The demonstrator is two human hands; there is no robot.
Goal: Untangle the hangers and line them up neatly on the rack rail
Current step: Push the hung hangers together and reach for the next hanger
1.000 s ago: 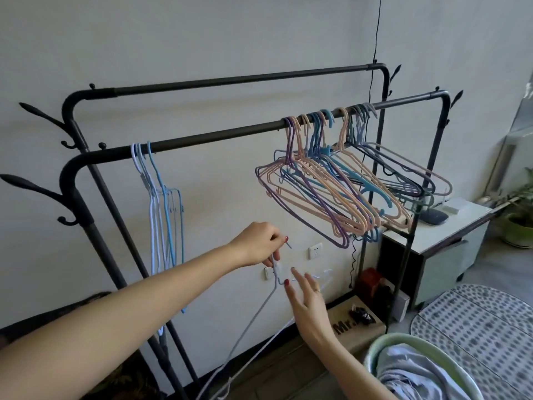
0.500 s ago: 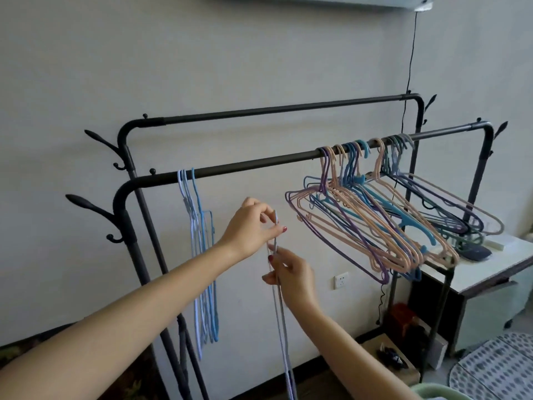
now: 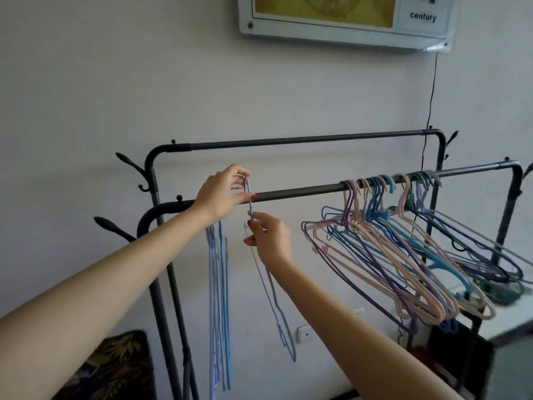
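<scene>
1. The pale lilac hanger (image 3: 272, 298), thin, light and probably springy, hangs edge-on just below the front rail (image 3: 302, 191).
2. Best held at hook and neck: left hand (image 3: 220, 194) pinches the hook, right hand (image 3: 269, 241) pinches the neck.
3. The tangled bunch (image 3: 403, 255) hangs at three o'clock; the tidy blue ones (image 3: 220, 298) at nine.

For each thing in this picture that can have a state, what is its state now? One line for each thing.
Left hand: pinching the hook of the pale blue hanger at the front rail.
Right hand: gripping the same hanger's neck, below the rail.
Pale blue hanger: held edge-on; whether the hook is over the rail cannot be told.
Blue hangers: hanging straight and together.
Mixed hangers: bunched and tangled, tilted.
Front rail: bare in its middle.
Rear rail: no hangers.
</scene>
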